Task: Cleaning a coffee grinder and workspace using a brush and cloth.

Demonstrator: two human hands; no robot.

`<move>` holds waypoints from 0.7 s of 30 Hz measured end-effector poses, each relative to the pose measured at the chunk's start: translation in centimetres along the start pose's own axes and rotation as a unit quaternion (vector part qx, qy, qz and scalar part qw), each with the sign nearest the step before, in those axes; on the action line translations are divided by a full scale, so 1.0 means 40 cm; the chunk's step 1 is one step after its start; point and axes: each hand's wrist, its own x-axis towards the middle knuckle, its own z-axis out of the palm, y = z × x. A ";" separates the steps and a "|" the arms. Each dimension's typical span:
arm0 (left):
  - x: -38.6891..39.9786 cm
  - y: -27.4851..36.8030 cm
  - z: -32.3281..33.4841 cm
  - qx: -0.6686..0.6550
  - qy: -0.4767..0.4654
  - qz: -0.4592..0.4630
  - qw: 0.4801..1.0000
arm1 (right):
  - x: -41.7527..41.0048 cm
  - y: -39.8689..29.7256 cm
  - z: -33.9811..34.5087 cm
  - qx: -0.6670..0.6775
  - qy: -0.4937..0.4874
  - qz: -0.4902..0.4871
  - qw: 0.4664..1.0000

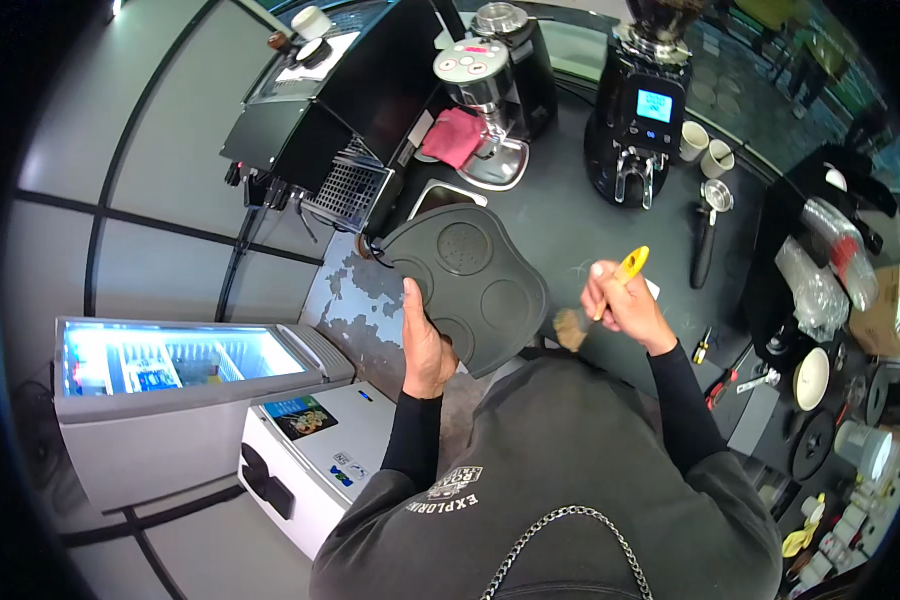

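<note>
My left hand [426, 349] grips the lower left edge of a dark grey rubber tamping mat [487, 262] with several round recesses, tilted up off the counter. In my right hand [630, 304] is a brush [635, 262] with a yellow handle tip, its bristles blurred and pointing down-left, near the mat's right edge but apart from it. Dark specks lie in the mat's upper recess. Beyond my right hand stands a black coffee grinder [637, 120] with a lit display. A portafilter [705, 232] lies on the counter to the right.
Left of the mat are an espresso machine [292, 135] and a small metal bin [446, 196]. A second grinder [487, 97] has a pink cloth [454, 139] beside it. Paper cups [694, 141], a screwdriver [703, 346], plastic-wrapped cups [814, 292] and a white bowl [811, 379] are at right.
</note>
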 end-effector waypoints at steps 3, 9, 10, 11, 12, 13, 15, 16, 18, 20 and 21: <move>0.006 -0.009 -0.004 -0.008 -0.010 -0.015 1.000 | 0.033 0.024 -0.003 -0.115 0.052 -0.022 0.992; 0.055 -0.078 -0.023 0.050 -0.059 -0.053 0.996 | 0.024 -0.081 0.109 -0.200 0.016 -0.129 0.971; 0.061 -0.101 -0.024 0.116 -0.044 -0.020 0.992 | 0.023 -0.095 0.126 -0.297 0.033 -0.219 0.929; 0.056 -0.103 -0.036 0.115 -0.041 -0.022 0.992 | 0.022 -0.108 0.146 -0.297 0.031 -0.215 0.930; 0.053 -0.088 -0.040 0.012 -0.084 -0.115 0.990 | 0.025 -0.122 0.165 -0.399 0.001 -0.320 0.859; 0.051 -0.077 -0.048 -0.091 -0.125 -0.206 0.966 | 0.022 -0.134 0.174 -0.488 -0.030 -0.417 0.766; 0.065 -0.071 -0.082 -0.216 -0.176 -0.254 0.926 | 0.006 -0.148 0.177 -0.509 -0.075 -0.415 0.751; 0.072 -0.069 -0.100 -0.216 -0.181 -0.256 0.925 | -0.003 -0.151 0.176 -0.539 -0.081 -0.431 0.719; 0.083 -0.078 -0.142 -0.203 -0.206 -0.260 0.921 | -0.012 -0.155 0.158 -0.600 -0.109 -0.434 0.663; 0.079 -0.043 -0.140 -0.262 -0.208 -0.317 0.888 | -0.013 -0.169 0.138 -0.640 -0.139 -0.453 0.605; 0.076 -0.036 -0.142 -0.280 -0.184 -0.333 0.881 | -0.010 -0.177 0.135 -0.657 -0.153 -0.465 0.573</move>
